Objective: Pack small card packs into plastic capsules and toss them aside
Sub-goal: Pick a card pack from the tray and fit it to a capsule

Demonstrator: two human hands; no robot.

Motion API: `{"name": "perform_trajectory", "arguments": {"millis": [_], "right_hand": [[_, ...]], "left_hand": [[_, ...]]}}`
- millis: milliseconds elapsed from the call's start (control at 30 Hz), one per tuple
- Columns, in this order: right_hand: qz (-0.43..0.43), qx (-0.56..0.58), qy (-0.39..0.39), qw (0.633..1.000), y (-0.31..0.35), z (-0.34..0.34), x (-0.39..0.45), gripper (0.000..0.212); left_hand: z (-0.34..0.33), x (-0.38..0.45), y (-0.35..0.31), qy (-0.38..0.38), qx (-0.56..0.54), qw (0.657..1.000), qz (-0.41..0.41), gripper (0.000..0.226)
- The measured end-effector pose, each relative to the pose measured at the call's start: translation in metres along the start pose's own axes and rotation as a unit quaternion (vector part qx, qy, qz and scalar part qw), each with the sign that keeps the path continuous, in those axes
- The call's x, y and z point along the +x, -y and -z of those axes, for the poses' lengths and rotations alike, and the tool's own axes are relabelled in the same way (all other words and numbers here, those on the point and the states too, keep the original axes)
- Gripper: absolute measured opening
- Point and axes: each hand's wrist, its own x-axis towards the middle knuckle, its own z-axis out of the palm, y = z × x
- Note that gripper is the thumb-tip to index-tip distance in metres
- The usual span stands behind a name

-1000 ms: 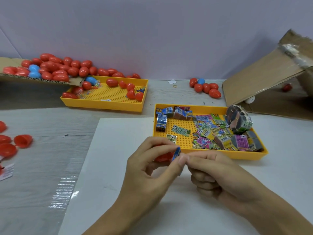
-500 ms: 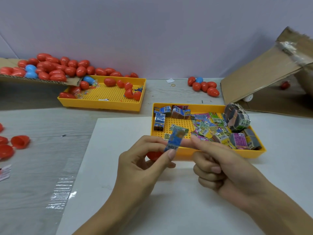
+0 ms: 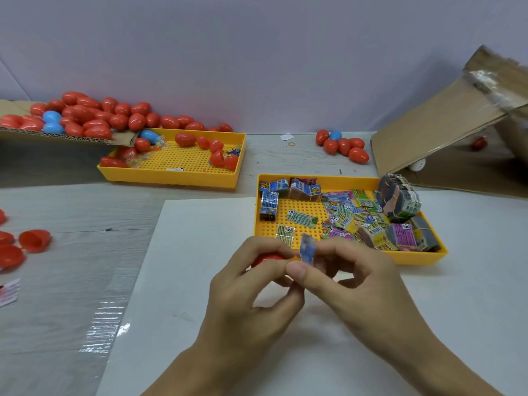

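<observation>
My left hand (image 3: 251,284) curls round a red capsule half (image 3: 267,258), mostly hidden by its fingers. A small blue card pack (image 3: 308,250) stands edge-up between both hands, pinched by my left thumb and by the fingertips of my right hand (image 3: 351,284). Just behind the hands sits a yellow tray (image 3: 411,258) holding several loose and bundled card packs (image 3: 357,217).
A second yellow tray (image 3: 171,175) with red capsules lies at the back left, under a cardboard flap heaped with red and blue capsules (image 3: 85,115). Open red halves (image 3: 34,240) lie at the left edge. A small capsule cluster (image 3: 343,145) and a cardboard box (image 3: 445,132) stand back right.
The card pack was raised from a low pinch, then turned edge-on and brought down close to the capsule half. Both hands stayed together in front of the tray.
</observation>
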Motion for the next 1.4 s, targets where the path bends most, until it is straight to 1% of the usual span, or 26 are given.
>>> {"name": "perform_trajectory", "arguments": {"millis": [100, 133, 200, 267, 367, 467, 567, 633, 700, 800, 900, 933, 1000, 1067, 1100, 1200, 1233, 1300, 1333, 1400], "right_hand": [[0.020, -0.009, 0.007, 1.000, 0.002, 0.001, 0.001, 0.017], [0.023, 0.000, 0.011, 1.000, 0.002, 0.001, 0.002, 0.019], [0.011, 0.033, 0.018, 0.999, 0.002, 0.005, 0.004, 0.026], [0.000, 0.038, 0.040, 0.998, 0.003, 0.008, 0.007, 0.030], [0.008, 0.014, 0.085, 0.996, 0.002, 0.012, 0.010, 0.023], [-0.001, 0.009, 0.117, 0.993, 0.001, 0.014, 0.010, 0.024], [-0.002, 0.008, 0.112, 0.994, 0.000, 0.015, 0.010, 0.026], [-0.005, 0.009, 0.111, 0.994, 0.000, 0.016, 0.012, 0.031], [-0.012, 0.014, 0.115, 0.993, 0.000, 0.017, 0.012, 0.032], [-0.016, 0.041, 0.135, 0.990, 0.002, 0.019, 0.013, 0.024], [-0.034, 0.097, 0.169, 0.980, 0.002, 0.022, 0.014, 0.015], [-0.047, 0.115, 0.174, 0.977, 0.002, 0.022, 0.015, 0.016], [-0.080, 0.132, 0.181, 0.971, 0.001, 0.023, 0.017, 0.026], [-0.106, 0.142, 0.185, 0.967, 0.000, 0.024, 0.018, 0.034], [-0.104, 0.134, 0.180, 0.969, 0.001, 0.023, 0.017, 0.031], [-0.033, 0.043, 0.124, 0.991, 0.001, 0.020, 0.015, 0.016], [-0.005, 0.008, 0.093, 0.996, 0.000, 0.019, 0.014, 0.013], [0.043, -0.056, 0.030, 0.997, -0.001, 0.017, 0.012, 0.010], [0.062, -0.071, 0.011, 0.995, -0.002, 0.016, 0.011, 0.016], [0.090, -0.059, 0.001, 0.994, -0.001, 0.014, 0.010, 0.027]], "left_hand": [[0.000, 0.000, 0.001, 0.005, 0.011, 1.000, -0.010, 0.008], [0.000, 0.001, 0.000, 0.005, -0.006, 1.000, 0.000, 0.009], [0.001, 0.000, -0.001, -0.003, -0.071, 0.997, 0.041, 0.015], [0.003, 0.003, -0.001, -0.018, -0.126, 0.988, 0.091, 0.018], [0.006, 0.007, -0.002, -0.023, -0.171, 0.972, 0.158, 0.019], [0.006, 0.008, -0.001, 0.015, -0.223, 0.956, 0.191, 0.016], [0.006, 0.009, 0.000, 0.054, -0.264, 0.936, 0.227, 0.011], [0.007, 0.008, 0.003, 0.062, -0.285, 0.920, 0.261, 0.011], [0.007, 0.007, 0.004, 0.064, -0.322, 0.897, 0.296, 0.014], [0.007, 0.008, 0.002, 0.062, -0.404, 0.848, 0.337, 0.018], [0.008, 0.011, -0.001, 0.038, -0.462, 0.803, 0.376, 0.016], [0.009, 0.013, -0.001, 0.031, -0.471, 0.793, 0.386, 0.013], [0.010, 0.015, -0.002, 0.023, -0.481, 0.782, 0.396, 0.009], [0.010, 0.016, -0.002, 0.021, -0.489, 0.778, 0.394, 0.009], [0.010, 0.016, -0.001, 0.022, -0.492, 0.778, 0.391, 0.013], [0.009, 0.014, 0.000, 0.028, -0.486, 0.785, 0.384, 0.018], [0.008, 0.014, 0.000, 0.033, -0.477, 0.794, 0.376, 0.018], [0.007, 0.012, 0.001, 0.046, -0.442, 0.825, 0.349, 0.019], [0.007, 0.011, 0.001, 0.052, -0.417, 0.844, 0.332, 0.019], [0.007, 0.008, 0.001, 0.061, -0.365, 0.878, 0.303, 0.018]]}}
